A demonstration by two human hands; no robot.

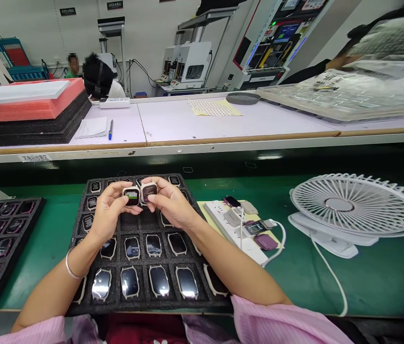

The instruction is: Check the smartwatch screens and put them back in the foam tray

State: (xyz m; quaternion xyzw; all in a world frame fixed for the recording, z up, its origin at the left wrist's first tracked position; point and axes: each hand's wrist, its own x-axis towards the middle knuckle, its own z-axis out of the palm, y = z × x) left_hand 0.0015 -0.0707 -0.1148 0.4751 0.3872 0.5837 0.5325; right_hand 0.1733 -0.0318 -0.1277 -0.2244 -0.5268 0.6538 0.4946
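Observation:
My left hand (pixel 110 206) grips a smartwatch body (pixel 131 195) whose screen is lit with green and white. Close beside it, my right hand (pixel 169 203) holds a second smartwatch body (pixel 149 191), its screen dark with faint marks. Both are pinched between thumb and fingers above a black foam tray (pixel 140 269). Rows of light-framed watch bodies lie in the tray's pockets, such as a watch body (pixel 158 280) in the front row. My hands and forearms hide part of the tray.
Another foam tray (pixel 8 243) of purple-framed watches lies left. To the right, a power strip (pixel 223 224) carries chargers and cables, with a white fan (pixel 352 205) beyond. The raised shelf (pixel 166 124) holds foam sheets (pixel 26 110), a blue pen (pixel 110 130) and plastic-wrapped trays (pixel 348 93). People are behind.

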